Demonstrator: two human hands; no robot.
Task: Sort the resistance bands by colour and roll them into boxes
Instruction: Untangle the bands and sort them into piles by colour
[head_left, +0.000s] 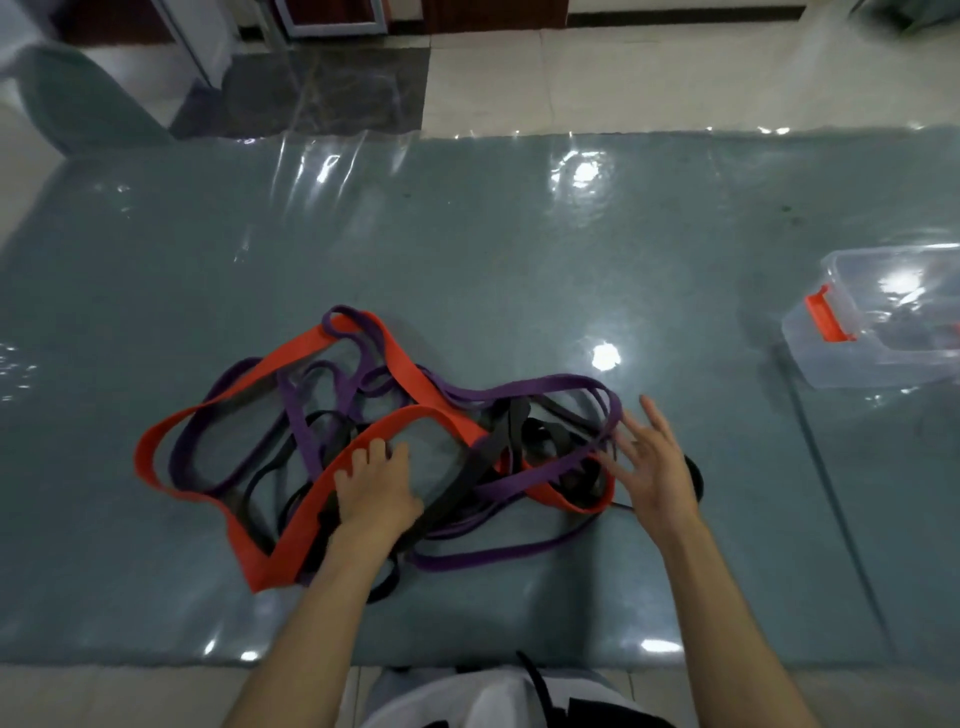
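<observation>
While the bands lie tangled in one heap near the front middle of the surface, no colour is seen sorted out. The heap is made up of wide orange bands, narrower purple bands and thin black bands, all flat loops crossed over and threaded through one another. An orange loop is spread along the left edge of the heap; purple strands are run across the back and out along the front right; black is mostly bunched at the centre and right.

The left hand is laid on the heap, fingers curled over the orange band at its middle; whether the band is actually gripped cannot be told. The right hand is held open, fingers spread and straight, at the right edge of the heap, with nothing in it; contact with the bands cannot be confirmed.

A clear plastic box with an orange latch is seen tilted at the far right of the surface, well apart from the heap. Dark content inside is too blurred to identify. The surface is covered with glossy clear sheeting over grey-green.
</observation>
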